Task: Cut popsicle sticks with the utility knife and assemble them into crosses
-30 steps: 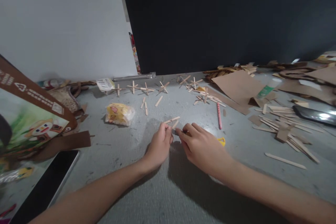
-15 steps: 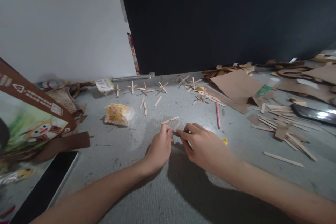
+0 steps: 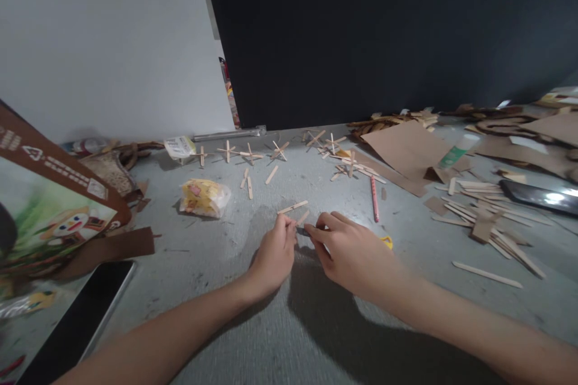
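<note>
My left hand (image 3: 276, 252) is closed, its thumb and fingertips pinching a short wooden craft stick (image 3: 304, 216) low over the grey table. My right hand (image 3: 350, 252) is closed around what looks like a utility knife; its dark blade (image 3: 301, 231) meets the stick by the left fingertips. A yellow end (image 3: 387, 242) shows beyond the right hand, and the palm hides the rest. Just past my fingertips lies another craft stick (image 3: 292, 207) with a dark mark at its middle.
Several crossed-stick pieces (image 3: 280, 150) stand along the back. A yellow packet (image 3: 205, 197) and a phone (image 3: 81, 319) lie on the left, near a printed bag (image 3: 58, 192). On the right are a pink pen (image 3: 374, 198), a glue stick (image 3: 458, 151), cardboard (image 3: 401, 147) and loose sticks (image 3: 487, 275).
Both hands stay almost in the same place. The dark blade between the fingertips shows slightly more, with only a tiny shift of the right hand.
</note>
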A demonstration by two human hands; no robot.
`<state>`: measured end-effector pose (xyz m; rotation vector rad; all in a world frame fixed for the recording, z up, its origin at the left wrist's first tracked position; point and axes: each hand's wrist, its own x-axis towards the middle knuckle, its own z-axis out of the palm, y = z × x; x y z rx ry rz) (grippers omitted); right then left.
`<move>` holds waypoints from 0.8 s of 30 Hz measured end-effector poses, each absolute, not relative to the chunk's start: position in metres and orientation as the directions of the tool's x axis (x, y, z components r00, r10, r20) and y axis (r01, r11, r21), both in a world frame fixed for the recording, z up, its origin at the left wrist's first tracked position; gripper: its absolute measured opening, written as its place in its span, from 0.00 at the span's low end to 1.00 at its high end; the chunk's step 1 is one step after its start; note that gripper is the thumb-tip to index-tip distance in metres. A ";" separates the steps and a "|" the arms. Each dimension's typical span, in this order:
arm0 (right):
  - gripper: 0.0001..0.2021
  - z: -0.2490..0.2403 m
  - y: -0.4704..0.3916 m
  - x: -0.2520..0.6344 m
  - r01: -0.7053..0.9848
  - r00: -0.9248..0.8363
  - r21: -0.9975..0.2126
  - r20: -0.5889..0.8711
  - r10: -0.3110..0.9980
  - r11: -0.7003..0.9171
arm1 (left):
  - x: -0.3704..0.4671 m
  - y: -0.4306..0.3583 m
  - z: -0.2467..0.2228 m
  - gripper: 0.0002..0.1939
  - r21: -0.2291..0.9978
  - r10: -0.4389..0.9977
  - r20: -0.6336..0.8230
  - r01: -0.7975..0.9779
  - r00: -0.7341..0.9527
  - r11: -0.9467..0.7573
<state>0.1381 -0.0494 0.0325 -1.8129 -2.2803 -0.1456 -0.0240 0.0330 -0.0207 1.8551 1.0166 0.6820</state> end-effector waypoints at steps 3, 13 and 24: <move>0.09 0.031 -0.049 0.139 0.970 -0.214 -0.058 0.248 0.945 0.235 | -0.024 0.033 -0.022 0.12 0.888 0.858 0.051 0.370 0.512 -0.274; 0.09 0.029 -0.050 0.139 0.969 -0.218 -0.053 0.268 0.938 0.241 | -0.024 0.034 -0.026 0.12 0.892 0.857 0.057 0.359 0.513 -0.274; 0.09 0.029 -0.050 0.139 0.971 -0.213 -0.049 0.268 0.939 0.235 | -0.025 0.034 -0.023 0.12 0.895 0.854 0.064 0.349 0.516 -0.278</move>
